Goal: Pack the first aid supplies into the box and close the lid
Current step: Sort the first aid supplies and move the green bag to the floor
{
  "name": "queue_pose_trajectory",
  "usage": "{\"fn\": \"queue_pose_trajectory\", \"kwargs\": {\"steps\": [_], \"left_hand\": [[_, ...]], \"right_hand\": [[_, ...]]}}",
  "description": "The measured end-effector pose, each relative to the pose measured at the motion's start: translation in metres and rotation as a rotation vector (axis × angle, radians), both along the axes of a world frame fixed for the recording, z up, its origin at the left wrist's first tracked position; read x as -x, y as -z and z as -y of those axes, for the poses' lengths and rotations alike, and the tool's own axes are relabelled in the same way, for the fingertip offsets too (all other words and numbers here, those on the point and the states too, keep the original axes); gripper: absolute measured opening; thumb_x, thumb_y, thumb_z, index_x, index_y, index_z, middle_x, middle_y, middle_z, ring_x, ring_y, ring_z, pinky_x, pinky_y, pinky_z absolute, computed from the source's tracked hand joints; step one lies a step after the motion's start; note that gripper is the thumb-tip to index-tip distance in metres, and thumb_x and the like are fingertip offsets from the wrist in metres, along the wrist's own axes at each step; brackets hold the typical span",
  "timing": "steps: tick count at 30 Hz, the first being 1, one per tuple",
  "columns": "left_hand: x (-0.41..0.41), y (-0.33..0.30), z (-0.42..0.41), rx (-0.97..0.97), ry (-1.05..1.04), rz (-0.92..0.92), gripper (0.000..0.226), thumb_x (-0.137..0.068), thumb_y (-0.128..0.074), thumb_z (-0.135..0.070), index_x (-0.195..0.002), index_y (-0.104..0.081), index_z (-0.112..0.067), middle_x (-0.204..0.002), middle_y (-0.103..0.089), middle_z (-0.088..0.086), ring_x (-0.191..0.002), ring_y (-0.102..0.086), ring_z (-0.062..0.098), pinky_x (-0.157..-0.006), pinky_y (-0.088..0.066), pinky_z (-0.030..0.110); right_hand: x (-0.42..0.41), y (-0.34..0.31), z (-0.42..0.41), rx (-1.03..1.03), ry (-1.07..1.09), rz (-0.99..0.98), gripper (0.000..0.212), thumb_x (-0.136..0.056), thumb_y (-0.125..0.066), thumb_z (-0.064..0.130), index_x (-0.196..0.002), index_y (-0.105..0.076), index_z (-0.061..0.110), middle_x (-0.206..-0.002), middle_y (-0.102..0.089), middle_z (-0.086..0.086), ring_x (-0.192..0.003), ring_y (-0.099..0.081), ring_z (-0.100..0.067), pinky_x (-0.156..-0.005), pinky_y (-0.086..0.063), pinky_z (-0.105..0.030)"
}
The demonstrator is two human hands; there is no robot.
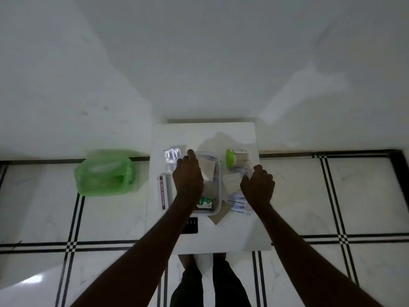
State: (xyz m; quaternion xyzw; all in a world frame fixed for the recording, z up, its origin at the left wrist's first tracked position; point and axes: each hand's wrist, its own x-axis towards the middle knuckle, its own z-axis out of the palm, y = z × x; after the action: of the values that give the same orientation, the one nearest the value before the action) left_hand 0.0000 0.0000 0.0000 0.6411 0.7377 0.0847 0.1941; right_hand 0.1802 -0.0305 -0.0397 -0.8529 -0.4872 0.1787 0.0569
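So the clear plastic box (218,173) is sitting pretty much dead centre on a small white table (243,229), lid off. Inside it there's a green-and-white packet (204,203) lying at the 6 o'clock end, plus some pale flat packets (207,167) up toward 12, kinda blurry so hard to say what exactly.

The person's left hand (187,177) is reaching over the box's 9 o'clock wall, palm down, fingers stretched toward the far corner. Can't tell if it's actually pinching anything. The right hand (257,187) is hovering just off the box at 3 o'clock, fingers curled loosely around something crinkly and clear (243,171); looks like a soft grip on a wrapper, but it's too smeared to be sure.

Around the box: a long ointment carton (164,191) lying flat at 9 o'clock, foil blister strips (171,154) at about 10, a tub with a green cap (235,159) tipped on its side at 2, and bandage strips (238,203) at 4 o'clock, partly under the right wrist. A tan card corner (219,214) is poking out at 5.

Way off at 9 o'clock, down on the tiled floor (354,196), the green lid (105,173) is lying by itself, well apart from the table.
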Motion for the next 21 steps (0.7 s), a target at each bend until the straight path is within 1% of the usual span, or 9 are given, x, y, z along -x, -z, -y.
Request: {"fn": "queue_pose_trajectory", "kwargs": {"steps": [3, 5, 6, 7, 9, 11, 14, 18, 21], "left_hand": [[0.002, -0.002, -0.003, -0.04, -0.047, 0.013, 0.013, -0.093, -0.061, -0.009, -0.105, -0.058, -0.008, -0.079, -0.069, 0.011, -0.072, -0.067, 0.026, -0.048, -0.037, 0.027], [0.002, -0.005, -0.003, -0.05, -0.045, -0.002, 0.013, -0.086, -0.069, -0.005, -0.094, -0.061, -0.009, -0.068, -0.067, 0.006, -0.06, -0.064, 0.022, -0.041, -0.022, 0.019], [0.003, -0.005, -0.002, -0.062, -0.04, -0.008, 0.015, -0.081, -0.072, -0.001, -0.09, -0.063, -0.009, -0.066, -0.066, 0.005, -0.057, -0.063, 0.021, -0.042, -0.02, 0.018], [0.004, -0.004, -0.002, -0.092, -0.028, -0.006, 0.015, -0.079, -0.07, 0.001, -0.088, -0.065, -0.008, -0.069, -0.066, 0.007, -0.059, -0.063, 0.022, -0.046, -0.025, 0.019], [0.006, -0.008, -0.002, -0.112, -0.026, 0.058, 0.012, -0.083, -0.062, -0.001, -0.093, -0.068, -0.005, -0.083, -0.067, 0.012, -0.071, -0.065, 0.027, -0.056, -0.032, 0.026], [0.007, -0.015, -0.001, -0.116, -0.07, 0.109, 0.015, -0.089, -0.057, -0.008, -0.098, -0.069, -0.005, -0.093, -0.067, 0.013, -0.079, -0.065, 0.027, -0.063, -0.034, 0.027], [0.013, -0.018, -0.002, -0.144, -0.157, 0.131, 0.018, -0.09, -0.057, -0.012, -0.102, -0.07, -0.008, -0.103, -0.067, 0.011, -0.089, -0.066, 0.027, -0.07, -0.034, 0.027], [0.021, -0.013, 0.0, -0.184, -0.189, 0.197, 0.016, -0.088, -0.056, -0.01, -0.097, -0.069, -0.011, -0.098, -0.07, 0.007, -0.085, -0.066, 0.027, -0.07, -0.037, 0.027], [0.026, -0.01, 0.004, -0.198, -0.192, 0.203, 0.014, -0.089, -0.057, -0.011, -0.095, -0.069, -0.013, -0.095, -0.071, 0.005, -0.082, -0.066, 0.025, -0.07, -0.037, 0.025]], "right_hand": [[-0.001, 0.006, -0.002, 0.035, 0.005, 0.031, 0.032, -0.078, -0.065, 0.02, -0.103, -0.058, 0.0, -0.094, -0.068, -0.021, -0.09, -0.061, -0.04, -0.077, -0.045, -0.04], [-0.002, 0.01, -0.003, 0.04, 0.024, 0.03, 0.031, -0.076, -0.064, 0.016, -0.102, -0.058, 0.001, -0.095, -0.067, -0.02, -0.091, -0.06, -0.04, -0.077, -0.044, -0.04], [-0.003, 0.012, -0.003, 0.042, 0.038, 0.027, 0.032, -0.075, -0.064, 0.015, -0.103, -0.058, 0.002, -0.097, -0.067, -0.02, -0.093, -0.059, -0.04, -0.078, -0.044, -0.041], [-0.004, 0.014, -0.004, 0.036, 0.053, 0.028, 0.034, -0.075, -0.064, 0.016, -0.105, -0.058, 0.002, -0.099, -0.066, -0.02, -0.096, -0.058, -0.04, -0.08, -0.044, -0.041], [-0.007, 0.017, -0.007, 0.041, 0.079, 0.029, 0.038, -0.075, -0.067, 0.02, -0.108, -0.057, 0.003, -0.104, -0.063, -0.02, -0.099, -0.057, -0.04, -0.082, -0.045, -0.043], [-0.008, 0.02, -0.009, 0.063, 0.072, 0.045, 0.042, -0.076, -0.07, 0.024, -0.109, -0.056, 0.004, -0.106, -0.062, -0.02, -0.101, -0.057, -0.04, -0.082, -0.046, -0.044], [-0.009, 0.026, -0.011, 0.097, 0.063, 0.062, 0.045, -0.077, -0.072, 0.028, -0.109, -0.055, 0.002, -0.107, -0.063, -0.021, -0.102, -0.057, -0.04, -0.084, -0.045, -0.044], [-0.01, 0.028, -0.014, 0.09, 0.113, 0.049, 0.039, -0.078, -0.069, 0.018, -0.107, -0.053, -0.002, -0.106, -0.063, -0.024, -0.1, -0.059, -0.042, -0.083, -0.045, -0.043], [-0.015, 0.026, -0.014, 0.071, 0.158, -0.021, 0.03, -0.08, -0.063, 0.012, -0.105, -0.058, -0.004, -0.104, -0.065, -0.024, -0.101, -0.06, -0.043, -0.084, -0.046, -0.043]]}}
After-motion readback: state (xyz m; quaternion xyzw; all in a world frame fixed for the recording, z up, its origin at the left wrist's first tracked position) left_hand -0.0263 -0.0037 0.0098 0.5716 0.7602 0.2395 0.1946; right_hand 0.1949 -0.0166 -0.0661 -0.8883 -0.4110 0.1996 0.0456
